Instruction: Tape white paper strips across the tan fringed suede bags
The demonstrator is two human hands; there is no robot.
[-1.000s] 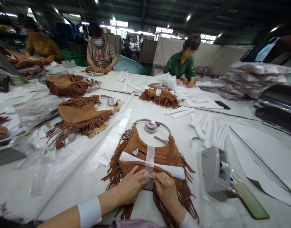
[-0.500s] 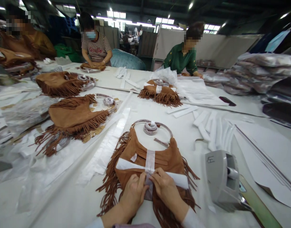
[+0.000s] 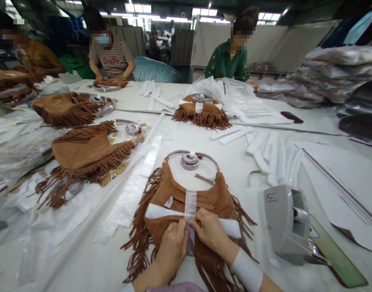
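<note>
A brown fringed handbag (image 3: pixel 164 194) lies flat on the white table before me, its wrapped handle curving away from me. Down its middle runs a pale strip (image 3: pixel 190 200), crossing a white foam band (image 3: pixel 230 228) that spans the bag. My left hand (image 3: pixel 174 243) is closed, thumb and fingers pinching the strip at the bag's centre. Right beside it, my right hand (image 3: pixel 212 229) is closed too, fingertips pressed onto the same strip. The fingers hide the spot where they meet. Inside the handle loop sits a coiled, wrapped strap (image 3: pixel 189 161).
A grey tape dispenser (image 3: pixel 285 225) stands to the right, by a green phone-like slab (image 3: pixel 338 251). White foam strips (image 3: pixel 265 150) lie behind it. More fringed bags (image 3: pixel 79 148) rest at left; bagged goods (image 3: pixel 334 77) are stacked far right. Several co-workers handle items across the table.
My view has shifted slightly. My right hand has moved up a little along the strip, its wrist now turned further right; my left hand stays pinched at the centre.
</note>
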